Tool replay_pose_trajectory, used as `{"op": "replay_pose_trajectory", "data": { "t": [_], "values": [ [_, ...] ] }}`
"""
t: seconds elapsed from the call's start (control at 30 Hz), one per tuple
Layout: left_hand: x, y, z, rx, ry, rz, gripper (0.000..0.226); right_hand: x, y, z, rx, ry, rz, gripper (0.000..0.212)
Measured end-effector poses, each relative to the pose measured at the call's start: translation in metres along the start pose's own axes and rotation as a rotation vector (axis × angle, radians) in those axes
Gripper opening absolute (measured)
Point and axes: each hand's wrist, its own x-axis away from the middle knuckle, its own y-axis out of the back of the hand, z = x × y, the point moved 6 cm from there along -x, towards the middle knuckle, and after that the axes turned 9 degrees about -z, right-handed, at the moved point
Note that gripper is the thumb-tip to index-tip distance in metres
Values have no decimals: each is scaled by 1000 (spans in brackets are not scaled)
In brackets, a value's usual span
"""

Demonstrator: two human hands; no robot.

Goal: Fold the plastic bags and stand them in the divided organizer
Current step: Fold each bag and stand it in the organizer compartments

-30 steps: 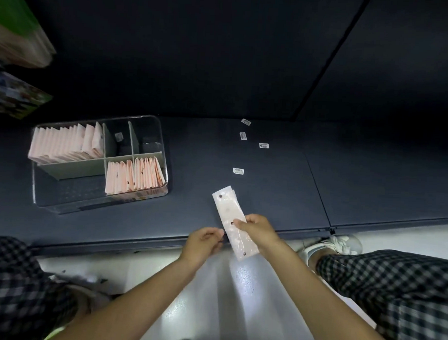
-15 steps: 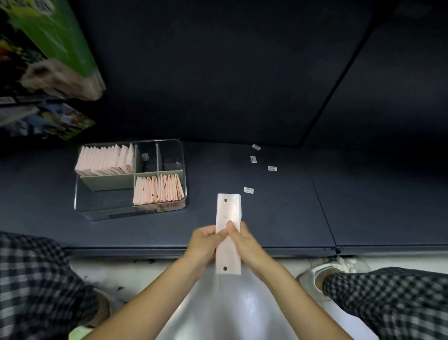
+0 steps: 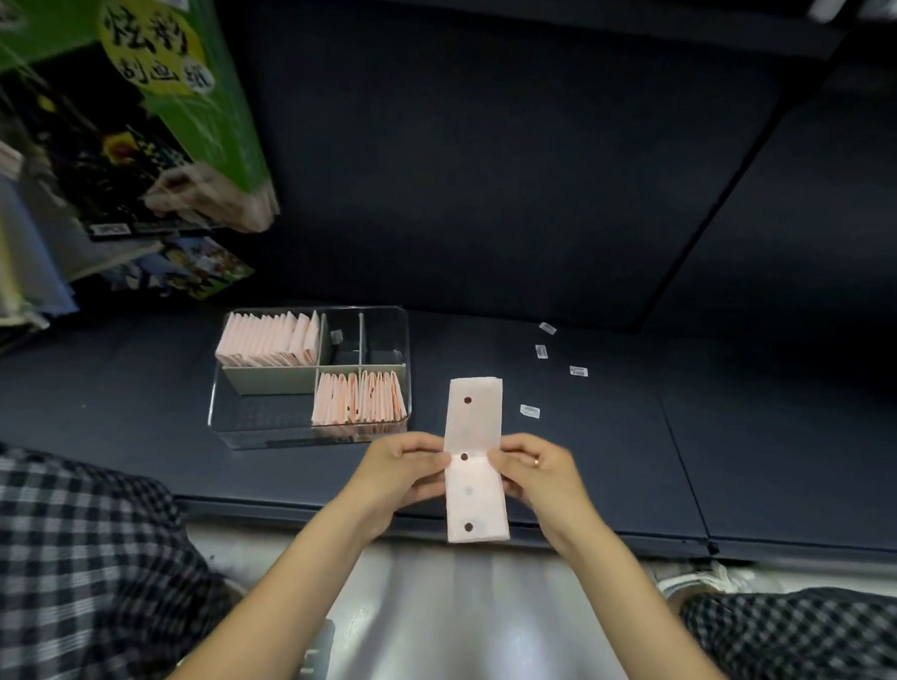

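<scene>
The dark shelf (image 3: 542, 272) is the biggest thing here: flat, matte, a seam running down its right part, its front edge just under the hands. At its left end lean glossy printed packs (image 3: 137, 120), green and black with large characters.

The organizer (image 3: 409, 369) sits left of centre on the shelf, a clear hard plastic tray with rounded corners and pale green dividers. Its far-left compartment holds a tight row of folded bags (image 3: 266, 339) standing on edge; the near-right compartment holds a second row (image 3: 359, 400). The two small far compartments look nearly bare, and the long near-left one holds no bags that I can see. So the job looks well along, with room left; how many bags remain unfolded is out of view.

The bag (image 3: 474, 459) in hand is a long, narrow strip of thin, pale pink film with dark red dots, held in the air over the shelf's front edge, just right of the organizer. The left hand (image 3: 404, 474) pinches its left edge and the right hand (image 3: 538, 472) its right edge, at mid-length, fingers curled onto it. By my reading it needs folding shorter before it can stand with the rest.

Four small white labels (image 3: 529, 411) lie scattered on the shelf beyond
</scene>
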Motion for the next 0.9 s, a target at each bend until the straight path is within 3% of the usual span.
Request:
{"op": "replay_pose_trajectory", "data": {
  "t": [0.2,0.4,0.5,0.57,0.63,0.7,0.8,0.9],
  "values": [
    [1,4,-10,47,-33,29,26,0,-6,9,-51,58,93,19],
    [-1,10,-5,124,66,-38,16,-2,-9,16,27,176,40,31],
    [0,9,3,92,128,-33,27,-3,-12,18,65,235,11,36],
    [-1,9,6,117,125,-59,19,-5,-15,18,105,260,18,40],
    [-1,13,4,114,61,-136,9,-7,-17,17,133,277,31,42],
    [-5,20,-2,-32,-98,-205,16,-8,-21,18,159,287,36,38],
    [-3,17,-16,-342,-359,-188,21,-10,-33,16,285,298,115,22],
    [-4,17,-20,-435,-465,-180,26,-11,-41,12,407,311,130,24]
  ]
}}
